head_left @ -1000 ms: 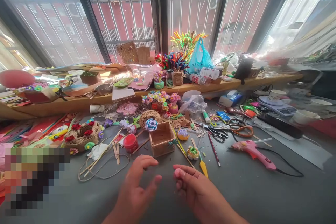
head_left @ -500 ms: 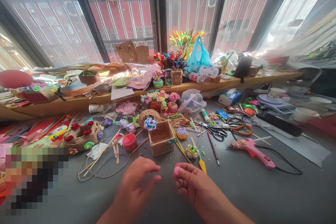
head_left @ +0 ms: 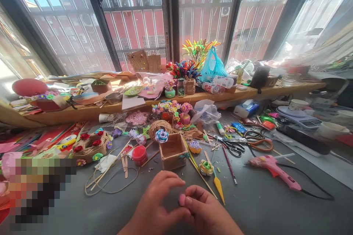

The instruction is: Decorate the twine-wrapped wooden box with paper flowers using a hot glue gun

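Observation:
Between the thumb and fingers of my right hand [head_left: 208, 207] is a small pink lump, perhaps clay [head_left: 182, 200]. Curved around it from the left, my left hand [head_left: 158, 203] has its thumb and fingers apart; its thumb tip is close to the right hand, and I cannot tell if they touch. Just beyond the hands stands an open cardboard box [head_left: 173, 154] with a blue and white flower [head_left: 161, 136] at its rim. To its right lie a green and cream flower [head_left: 206, 167], a purple and yellow flower [head_left: 195, 147] and a yellow pointed tool [head_left: 218, 187].
A pink glue gun [head_left: 278, 170] with a black cable lies on the right. Scissors [head_left: 234, 148] and a pencil [head_left: 230, 165] are behind the hands. On the left are a red tub [head_left: 139, 155], a looped cord [head_left: 113, 192] and a flower-trimmed basket [head_left: 91, 147]. A cluttered ledge [head_left: 132, 108] runs along the window.
My left hand has moved right, up to my right hand and the pink lump. The surroundings have shifted slightly down and right in the view.

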The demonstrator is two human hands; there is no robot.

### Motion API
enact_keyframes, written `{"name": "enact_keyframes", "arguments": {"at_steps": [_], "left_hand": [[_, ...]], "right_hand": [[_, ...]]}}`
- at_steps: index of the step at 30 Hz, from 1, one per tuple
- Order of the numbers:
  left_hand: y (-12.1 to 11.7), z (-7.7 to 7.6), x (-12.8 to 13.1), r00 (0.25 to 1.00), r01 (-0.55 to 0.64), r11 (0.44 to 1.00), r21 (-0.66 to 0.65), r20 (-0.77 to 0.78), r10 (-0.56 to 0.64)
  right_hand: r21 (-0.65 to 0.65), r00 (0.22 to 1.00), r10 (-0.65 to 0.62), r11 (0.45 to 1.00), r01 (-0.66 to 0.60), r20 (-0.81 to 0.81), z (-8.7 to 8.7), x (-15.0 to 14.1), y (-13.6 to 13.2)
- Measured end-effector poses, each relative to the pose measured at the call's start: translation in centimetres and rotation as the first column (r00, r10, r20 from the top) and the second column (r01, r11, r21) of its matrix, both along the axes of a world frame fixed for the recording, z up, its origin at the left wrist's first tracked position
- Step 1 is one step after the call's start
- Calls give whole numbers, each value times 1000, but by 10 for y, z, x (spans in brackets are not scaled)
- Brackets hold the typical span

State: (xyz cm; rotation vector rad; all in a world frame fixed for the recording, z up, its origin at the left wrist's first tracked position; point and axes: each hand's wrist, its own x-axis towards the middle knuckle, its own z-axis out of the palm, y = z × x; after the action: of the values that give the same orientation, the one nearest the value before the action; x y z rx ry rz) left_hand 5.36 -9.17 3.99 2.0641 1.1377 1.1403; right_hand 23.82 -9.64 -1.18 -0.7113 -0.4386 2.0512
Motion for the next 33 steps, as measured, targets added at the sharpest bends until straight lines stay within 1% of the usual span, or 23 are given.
{"name": "enact_keyframes", "arguments": {"at_steps": [2, 3, 4, 5, 6, 7, 9, 10, 12, 13, 15, 17, 19, 23, 28, 30, 32, 33], "left_hand": [[7, -11, -14, 991, -122, 993, -1, 61, 121], [12, -18, -22, 975, -199, 980, -2, 102, 198], [18, -25, -29, 944, -293, 956, -28, 147, 294], [26, -31, -34, 923, -338, 939, -63, 175, 344], [34, -37, -38, 914, -348, 933, -95, 189, 360], [42, -41, -40, 910, -345, 929, -131, 197, 366], [57, -45, -37, 924, -288, 933, -215, 196, 330], [64, -44, -33, 929, -257, 930, -262, 197, 312], [76, -40, -25, 936, -207, 913, -351, 201, 290], [80, -36, -21, 937, -192, 901, -389, 201, 286], [87, -29, -17, 937, -173, 878, -446, 201, 287], [92, -23, -16, 930, -136, 861, -490, 236, 281], [95, -20, -16, 913, -97, 855, -509, 297, 280], [97, -26, -16, 864, -65, 866, -495, 407, 297], [95, -34, -19, 787, -36, 858, -512, 515, 340], [94, -36, -20, 756, -28, 847, -530, 543, 365], [94, -37, -19, 730, -19, 838, -545, 565, 385], [94, -38, -19, 720, -15, 834, -551, 573, 392]], "right_hand": [[20, 993, -72, 997, 70, 95, 9, 10, 7], [47, 980, -119, 992, 113, 158, 15, 18, 12], [89, 958, -178, 983, 161, 224, 23, 27, 19], [142, 928, -237, 969, 204, 286, 32, 36, 27], [204, 896, -291, 951, 232, 335, 41, 45, 36], [276, 858, -361, 922, 271, 364, 50, 54, 46], [385, 804, -467, 863, 326, 367, 67, 66, 65], [415, 788, -505, 839, 352, 352, 74, 69, 73], [428, 778, -533, 821, 378, 333, 80, 73, 87], [422, 777, -533, 823, 381, 336, 79, 73, 92], [402, 775, -521, 835, 376, 358, 73, 72, 99], [389, 778, -507, 845, 367, 370, 63, 70, 103], [387, 780, -502, 849, 360, 374, 52, 68, 105], [405, 750, -536, 830, 383, 388, 36, 62, 107], [453, 722, -584, 792, 409, 370, 27, 47, 102], [407, 750, -587, 792, 455, 305, 27, 41, 101], [331, 801, -556, 816, 474, 224, 31, 36, 102], [305, 827, -527, 834, 460, 195, 34, 34, 103]]}}
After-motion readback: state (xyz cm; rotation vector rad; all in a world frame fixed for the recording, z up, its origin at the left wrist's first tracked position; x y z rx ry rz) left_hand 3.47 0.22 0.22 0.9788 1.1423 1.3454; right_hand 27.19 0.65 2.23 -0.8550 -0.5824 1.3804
